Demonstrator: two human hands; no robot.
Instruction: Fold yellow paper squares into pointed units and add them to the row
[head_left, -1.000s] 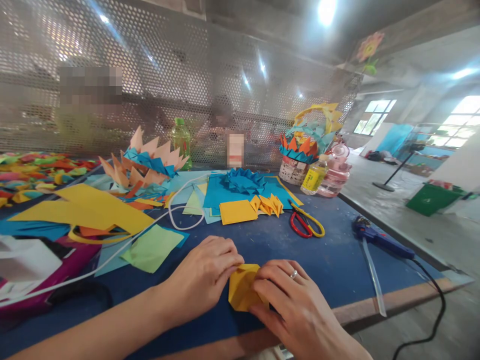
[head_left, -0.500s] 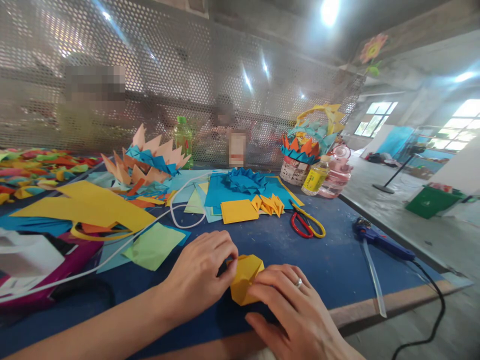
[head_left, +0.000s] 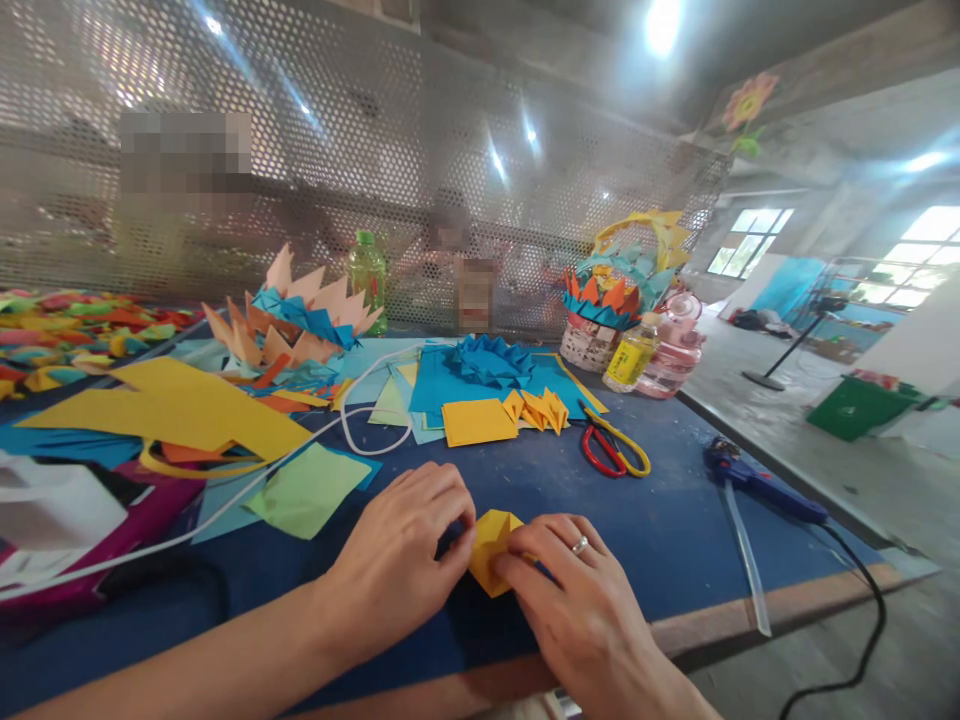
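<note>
Yellow folded paper (head_left: 489, 548) is held over the desk (head_left: 667, 540), at six o'clock from the yellow stack (head_left: 480, 424), fingers of the left hand (head_left: 412, 530) pinching its nine-o'clock edge and those of the right hand (head_left: 583, 590) its three-o'clock side, probably to keep folds closed.

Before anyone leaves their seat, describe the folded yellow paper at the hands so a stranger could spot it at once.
Start at the blue tabletop and come toward its near edge. There, between the left hand and the ringed right hand, is the folded yellow paper. The flat yellow stack and pointed yellow pieces lie farther back; only this one is held.
</note>
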